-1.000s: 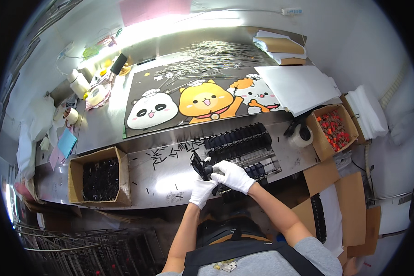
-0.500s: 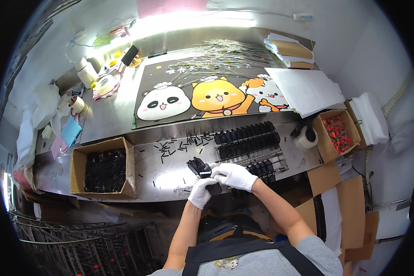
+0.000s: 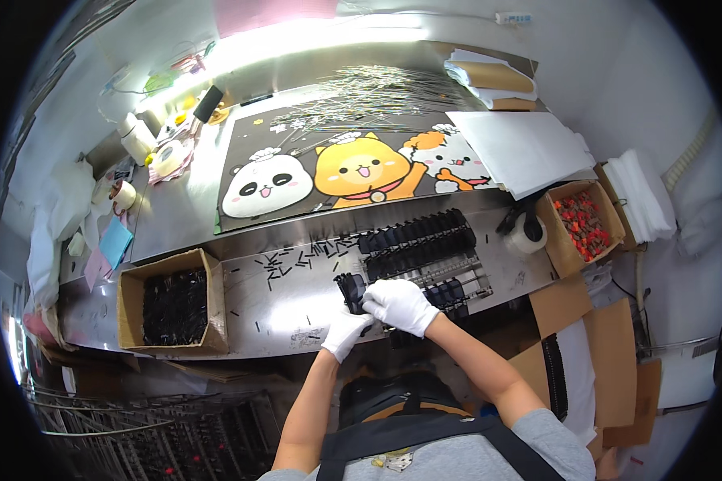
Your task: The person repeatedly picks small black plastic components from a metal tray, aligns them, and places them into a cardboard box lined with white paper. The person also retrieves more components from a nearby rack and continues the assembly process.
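Work appears partway along, judging by the metal rack right of the frame's centre: its upper rows are lined with dark pieces, a shorter group sits lower down, and bare rails show between the two. How many of these are finished cannot be told. Loose black strips lie scattered on the steel bench left of centre, and a cardboard box at the left of the frame holds a mass of black parts, so plenty seems left to handle. The black bundle in hand is just below the centre, in front of the worker. The gloved left hand is wrapped around its lower part; the gloved right hand has its fingers drawn together at the bundle's right side, though whether they pinch anything is hidden.
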`<act>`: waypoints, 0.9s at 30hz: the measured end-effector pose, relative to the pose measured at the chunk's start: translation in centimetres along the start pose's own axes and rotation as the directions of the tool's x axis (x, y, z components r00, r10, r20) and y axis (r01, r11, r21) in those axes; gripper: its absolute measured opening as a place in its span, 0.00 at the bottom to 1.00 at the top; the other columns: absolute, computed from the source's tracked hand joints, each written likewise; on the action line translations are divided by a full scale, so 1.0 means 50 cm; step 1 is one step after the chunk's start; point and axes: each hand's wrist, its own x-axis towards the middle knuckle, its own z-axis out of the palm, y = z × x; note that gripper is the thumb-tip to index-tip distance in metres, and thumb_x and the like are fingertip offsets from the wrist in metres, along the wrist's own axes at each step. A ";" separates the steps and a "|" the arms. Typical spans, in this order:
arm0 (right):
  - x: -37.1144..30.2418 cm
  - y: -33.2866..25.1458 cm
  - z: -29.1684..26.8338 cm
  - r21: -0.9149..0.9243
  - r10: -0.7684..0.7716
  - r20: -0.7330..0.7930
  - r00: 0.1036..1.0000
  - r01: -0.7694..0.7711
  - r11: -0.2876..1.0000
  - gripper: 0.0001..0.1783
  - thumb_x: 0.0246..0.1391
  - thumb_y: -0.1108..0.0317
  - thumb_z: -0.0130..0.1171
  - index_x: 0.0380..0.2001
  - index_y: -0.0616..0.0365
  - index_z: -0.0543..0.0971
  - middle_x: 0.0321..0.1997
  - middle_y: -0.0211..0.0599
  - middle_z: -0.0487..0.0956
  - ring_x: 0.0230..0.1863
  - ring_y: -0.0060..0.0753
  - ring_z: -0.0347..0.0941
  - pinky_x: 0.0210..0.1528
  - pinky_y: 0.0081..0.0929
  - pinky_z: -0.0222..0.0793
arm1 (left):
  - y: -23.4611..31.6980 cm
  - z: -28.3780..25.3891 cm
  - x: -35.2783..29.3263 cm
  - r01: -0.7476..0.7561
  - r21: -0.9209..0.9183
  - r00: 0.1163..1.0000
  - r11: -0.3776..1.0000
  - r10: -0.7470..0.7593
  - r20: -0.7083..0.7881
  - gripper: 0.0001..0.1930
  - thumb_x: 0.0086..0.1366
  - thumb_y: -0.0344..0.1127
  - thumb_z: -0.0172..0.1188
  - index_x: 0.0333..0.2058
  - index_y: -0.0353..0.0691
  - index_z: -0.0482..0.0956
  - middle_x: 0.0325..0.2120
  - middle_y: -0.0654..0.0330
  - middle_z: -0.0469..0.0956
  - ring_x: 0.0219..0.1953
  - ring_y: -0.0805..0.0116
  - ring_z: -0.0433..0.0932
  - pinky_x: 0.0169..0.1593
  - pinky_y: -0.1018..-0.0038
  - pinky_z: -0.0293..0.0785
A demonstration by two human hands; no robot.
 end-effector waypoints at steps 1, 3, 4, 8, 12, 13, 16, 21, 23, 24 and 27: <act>0.001 -0.008 -0.007 -0.108 0.019 -0.022 1.000 -0.021 0.994 0.09 0.56 0.60 0.58 0.32 0.51 0.81 0.28 0.40 0.80 0.33 0.47 0.80 0.35 0.41 0.76 | -0.014 0.006 0.015 -0.048 0.199 0.995 0.979 0.065 -0.079 0.13 0.57 0.36 0.70 0.38 0.35 0.83 0.28 0.58 0.84 0.31 0.69 0.83 0.37 0.70 0.79; -0.003 -0.052 -0.004 -0.213 -0.087 -0.064 0.994 0.072 0.974 0.07 0.53 0.63 0.58 0.25 0.52 0.78 0.23 0.40 0.79 0.23 0.43 0.78 0.28 0.39 0.76 | -0.037 0.015 0.042 0.035 0.660 0.937 0.751 0.206 -0.283 0.15 0.61 0.43 0.62 0.37 0.36 0.83 0.25 0.56 0.83 0.28 0.64 0.82 0.32 0.64 0.77; 0.001 -0.075 -0.001 -0.212 -0.040 0.139 0.990 0.069 0.975 0.07 0.53 0.63 0.58 0.25 0.52 0.78 0.25 0.40 0.80 0.26 0.41 0.79 0.32 0.39 0.78 | -0.039 0.013 0.057 -0.122 0.438 0.917 0.891 0.270 -0.293 0.13 0.63 0.42 0.62 0.35 0.37 0.83 0.23 0.59 0.82 0.25 0.66 0.80 0.29 0.66 0.76; 0.017 -0.050 -0.032 0.115 0.069 -0.218 0.973 -0.045 0.992 0.20 0.54 0.57 0.63 0.47 0.57 0.80 0.48 0.45 0.82 0.49 0.47 0.79 0.54 0.38 0.74 | -0.006 -0.015 0.053 -0.138 -0.204 0.929 0.969 0.055 -0.366 0.05 0.67 0.34 0.62 0.31 0.46 0.78 0.21 0.71 0.72 0.20 0.79 0.69 0.26 0.83 0.69; -0.097 0.130 -0.090 0.336 0.345 -0.367 0.864 -0.222 0.915 0.26 0.54 0.58 0.63 0.54 0.61 0.79 0.56 0.48 0.80 0.55 0.46 0.77 0.61 0.33 0.71 | 0.066 -0.016 -0.028 -0.055 -0.718 0.993 0.693 -0.040 -0.114 0.10 0.68 0.39 0.58 0.29 0.42 0.75 0.26 0.65 0.73 0.33 0.69 0.75 0.41 0.69 0.76; -0.155 0.170 -0.092 0.397 0.510 -0.389 0.767 -0.360 0.844 0.20 0.53 0.60 0.63 0.46 0.62 0.83 0.48 0.45 0.83 0.51 0.45 0.80 0.57 0.34 0.73 | 0.078 0.000 -0.044 -0.026 -0.811 1.000 0.584 0.002 -0.031 0.10 0.68 0.38 0.57 0.28 0.41 0.74 0.28 0.63 0.75 0.35 0.68 0.76 0.42 0.69 0.76; -0.317 0.244 -0.062 0.394 0.884 -0.190 0.427 -0.792 0.467 0.16 0.51 0.61 0.65 0.39 0.61 0.81 0.41 0.43 0.84 0.43 0.38 0.81 0.49 0.35 0.76 | 0.087 0.080 -0.061 0.148 -0.754 0.972 0.640 0.048 0.231 0.06 0.66 0.33 0.58 0.32 0.37 0.77 0.30 0.61 0.77 0.35 0.69 0.76 0.44 0.73 0.74; -0.329 0.265 0.024 0.729 0.705 0.553 0.444 -0.667 -0.152 0.09 0.57 0.66 0.59 0.40 0.55 0.81 0.42 0.32 0.79 0.44 0.28 0.75 0.47 0.35 0.76 | 0.035 0.221 0.012 0.153 -0.485 0.927 0.861 0.046 0.373 0.09 0.64 0.26 0.60 0.43 0.35 0.80 0.35 0.64 0.80 0.38 0.76 0.77 0.43 0.78 0.72; -0.300 0.254 0.040 0.696 0.815 0.468 0.340 -0.711 -0.103 0.10 0.60 0.67 0.53 0.37 0.58 0.81 0.38 0.35 0.81 0.38 0.31 0.78 0.41 0.34 0.78 | 0.016 0.237 0.034 0.072 -0.404 0.937 0.912 0.077 0.342 0.08 0.63 0.28 0.61 0.41 0.34 0.82 0.33 0.64 0.80 0.36 0.76 0.77 0.43 0.80 0.72; -0.287 0.250 0.044 0.524 0.830 0.417 0.370 -0.844 0.113 0.12 0.59 0.65 0.51 0.35 0.60 0.82 0.35 0.40 0.83 0.36 0.36 0.81 0.41 0.36 0.79 | 0.011 0.242 0.041 0.028 -0.331 0.933 0.943 0.094 0.348 0.07 0.63 0.28 0.62 0.40 0.34 0.82 0.32 0.64 0.80 0.35 0.76 0.77 0.43 0.80 0.72; -0.278 0.243 0.049 -0.126 0.896 0.009 0.445 -0.888 0.442 0.18 0.53 0.59 0.51 0.27 0.60 0.86 0.30 0.53 0.84 0.35 0.56 0.83 0.41 0.44 0.78 | 0.008 0.238 0.044 0.026 -0.286 0.944 0.958 0.071 0.324 0.05 0.62 0.29 0.62 0.34 0.35 0.83 0.29 0.66 0.80 0.33 0.77 0.76 0.41 0.80 0.70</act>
